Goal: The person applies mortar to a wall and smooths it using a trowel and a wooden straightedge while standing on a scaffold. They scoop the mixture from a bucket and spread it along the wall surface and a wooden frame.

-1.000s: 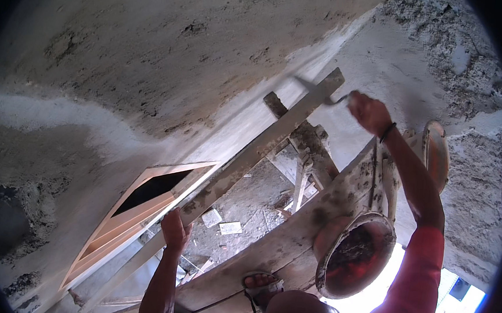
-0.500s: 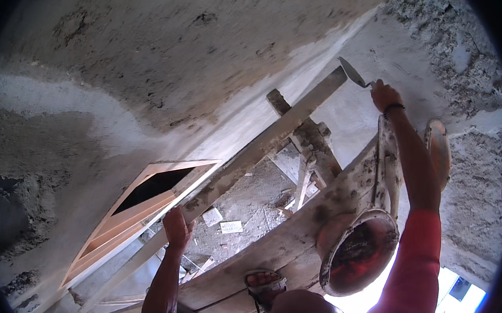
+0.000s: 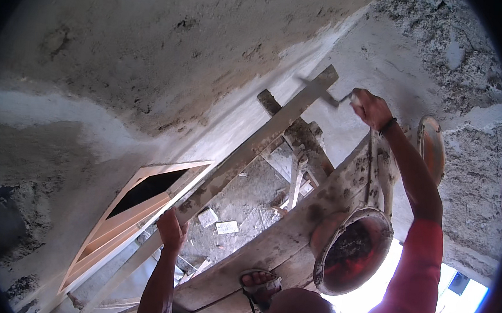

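Observation:
My left hand (image 3: 172,230) is wrapped round the lower end of a long mortar-stained wooden straightedge (image 3: 258,141). The board slants up to the right, close along the plastered wall (image 3: 154,45). In my right hand (image 3: 373,109) is the handle of a trowel (image 3: 325,95). Motion smears its blade, which lies across the straightedge near the upper end; whether the two touch I cannot tell. Pale smooth plaster runs along the wall corner beyond them.
Beneath my arms run scaffold planks (image 3: 291,241), my sandalled foot (image 3: 261,279) on them. A bucket with a reddish inside (image 3: 322,231) stands by my right arm, a round-ended pan (image 3: 432,146) behind that arm. Left, a wooden frame (image 3: 136,213) sits in the wall. Rubble lies on the floor below.
My right hand has moved left and slightly down, bringing the trowel from beyond the board's tip to across it. My left hand keeps its hold on the straightedge.

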Demonstrator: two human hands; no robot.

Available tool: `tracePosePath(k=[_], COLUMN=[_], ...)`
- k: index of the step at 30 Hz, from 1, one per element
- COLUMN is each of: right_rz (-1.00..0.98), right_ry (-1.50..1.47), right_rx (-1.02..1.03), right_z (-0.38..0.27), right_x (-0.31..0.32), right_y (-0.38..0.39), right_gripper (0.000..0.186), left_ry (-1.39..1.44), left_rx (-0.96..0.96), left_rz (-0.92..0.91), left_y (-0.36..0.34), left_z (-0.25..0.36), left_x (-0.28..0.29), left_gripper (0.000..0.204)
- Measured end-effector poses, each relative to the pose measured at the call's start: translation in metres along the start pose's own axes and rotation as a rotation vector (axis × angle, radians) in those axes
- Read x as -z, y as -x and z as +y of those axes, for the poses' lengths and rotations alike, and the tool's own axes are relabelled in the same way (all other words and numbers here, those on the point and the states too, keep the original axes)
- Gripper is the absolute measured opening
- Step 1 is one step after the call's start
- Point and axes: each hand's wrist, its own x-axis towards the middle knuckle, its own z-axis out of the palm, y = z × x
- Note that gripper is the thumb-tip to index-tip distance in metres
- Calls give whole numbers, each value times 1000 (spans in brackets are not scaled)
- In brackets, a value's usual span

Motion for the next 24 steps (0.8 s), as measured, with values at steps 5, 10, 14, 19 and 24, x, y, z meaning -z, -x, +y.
tracePosePath(k=[5, 10, 14, 19, 24], right_rz=[-219, 1, -226, -4, -295], right_ry=[245, -80, 291, -29, 329], right_rx=[-611, 96, -766, -357, -555], right_z=[45, -29, 58, -33, 34], right_x=[2, 5, -20, -4, -19], right_y=[-11, 2, 7, -13, 26], right_gripper=[42, 41, 35, 31, 32], left_ry=[-54, -39, -19, -72, -37], left_rx=[-51, 20, -88, 49, -28], left_rz=[29, 41, 126, -2, 54], left_y=[-1, 4, -5, 10, -3], left_z=[-9, -3, 7, 1, 12], left_x=[-14, -4, -10, 1, -6], left_gripper=[70, 67, 66, 74, 71])
